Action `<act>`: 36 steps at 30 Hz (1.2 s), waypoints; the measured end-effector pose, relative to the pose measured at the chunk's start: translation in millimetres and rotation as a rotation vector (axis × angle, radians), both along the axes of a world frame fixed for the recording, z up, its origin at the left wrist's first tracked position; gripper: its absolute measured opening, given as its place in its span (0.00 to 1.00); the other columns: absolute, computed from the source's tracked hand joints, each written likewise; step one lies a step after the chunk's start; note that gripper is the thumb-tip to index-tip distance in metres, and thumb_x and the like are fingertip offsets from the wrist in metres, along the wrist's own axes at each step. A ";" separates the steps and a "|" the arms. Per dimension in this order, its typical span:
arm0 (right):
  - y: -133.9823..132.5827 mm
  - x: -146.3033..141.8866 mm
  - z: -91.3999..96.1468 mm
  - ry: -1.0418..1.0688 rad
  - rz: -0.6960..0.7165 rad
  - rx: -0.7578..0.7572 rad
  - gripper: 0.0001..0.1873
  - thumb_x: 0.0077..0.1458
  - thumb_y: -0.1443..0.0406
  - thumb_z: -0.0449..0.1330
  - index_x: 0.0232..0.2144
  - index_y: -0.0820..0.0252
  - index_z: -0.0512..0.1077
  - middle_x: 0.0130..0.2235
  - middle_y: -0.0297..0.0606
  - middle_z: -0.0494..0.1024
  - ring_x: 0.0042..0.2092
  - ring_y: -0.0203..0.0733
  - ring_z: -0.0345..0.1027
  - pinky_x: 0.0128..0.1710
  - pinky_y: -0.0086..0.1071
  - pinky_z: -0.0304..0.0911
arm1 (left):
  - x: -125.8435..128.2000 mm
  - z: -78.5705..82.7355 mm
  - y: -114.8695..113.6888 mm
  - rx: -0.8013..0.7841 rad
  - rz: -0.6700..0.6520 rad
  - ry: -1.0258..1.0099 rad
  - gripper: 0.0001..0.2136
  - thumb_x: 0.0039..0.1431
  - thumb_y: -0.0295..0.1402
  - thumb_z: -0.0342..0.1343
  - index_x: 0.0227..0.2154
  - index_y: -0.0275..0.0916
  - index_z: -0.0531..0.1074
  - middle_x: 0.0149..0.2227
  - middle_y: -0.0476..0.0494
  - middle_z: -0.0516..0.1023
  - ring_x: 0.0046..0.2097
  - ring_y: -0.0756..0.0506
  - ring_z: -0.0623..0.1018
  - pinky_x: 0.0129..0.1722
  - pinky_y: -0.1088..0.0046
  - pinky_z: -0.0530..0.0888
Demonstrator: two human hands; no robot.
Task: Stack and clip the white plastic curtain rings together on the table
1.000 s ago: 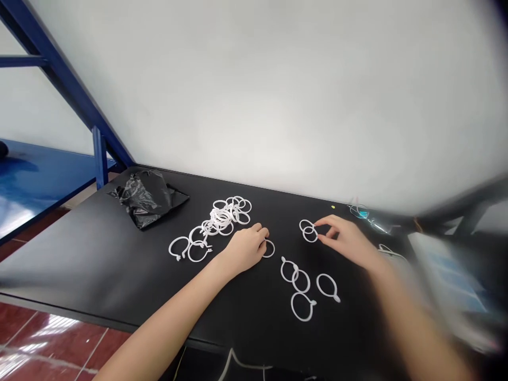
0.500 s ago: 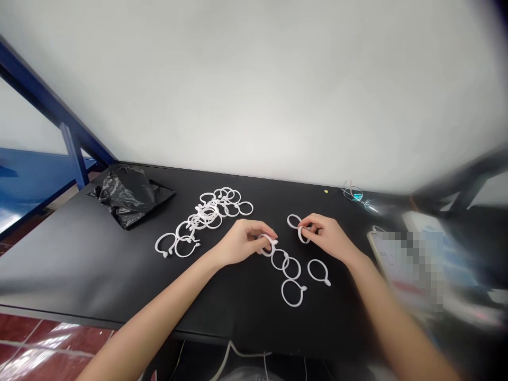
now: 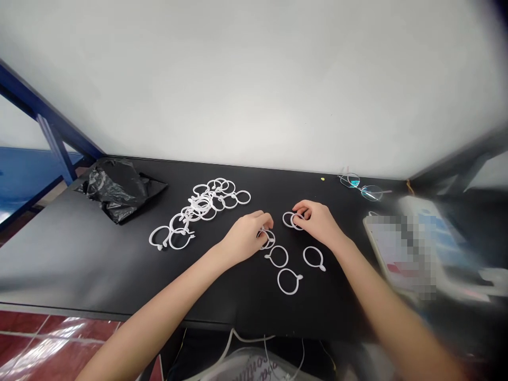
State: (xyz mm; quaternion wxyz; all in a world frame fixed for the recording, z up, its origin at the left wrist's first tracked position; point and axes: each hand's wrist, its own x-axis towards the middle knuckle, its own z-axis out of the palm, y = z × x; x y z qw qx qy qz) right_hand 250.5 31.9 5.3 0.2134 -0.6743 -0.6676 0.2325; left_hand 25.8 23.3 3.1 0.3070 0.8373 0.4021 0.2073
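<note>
White plastic rings with small end tabs lie on the black table. My left hand is closed, thumb and fingers pinched at a white ring that overlaps another one. My right hand pinches a second white ring between thumb and fingers. It overlaps a ring just to its left. Between and below my hands lie three loose rings: one close to my left fingers, one nearer me, one to the right.
To the left, several more rings form a tangled pile. A crumpled black plastic bag sits at the far left. Eyeglasses rest at the back right, near a phone and a blurred white object. A pale wall stands behind.
My left hand has drawn a ring from the row back toward itself, so those rings overlap at its fingertips. My right hand has lowered its ring flatter over the neighbouring one. The view has shifted slightly.
</note>
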 end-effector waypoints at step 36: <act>-50.8 -28.4 36.3 -0.092 0.667 -0.393 0.10 0.40 0.76 0.56 0.25 0.60 0.72 0.27 0.31 0.70 0.29 0.34 0.60 0.27 0.27 0.51 | -8.3 14.9 -3.2 0.074 -0.033 -0.462 0.06 0.56 0.21 0.55 0.29 0.38 0.70 0.40 0.43 0.73 0.41 0.47 0.75 0.39 0.71 0.72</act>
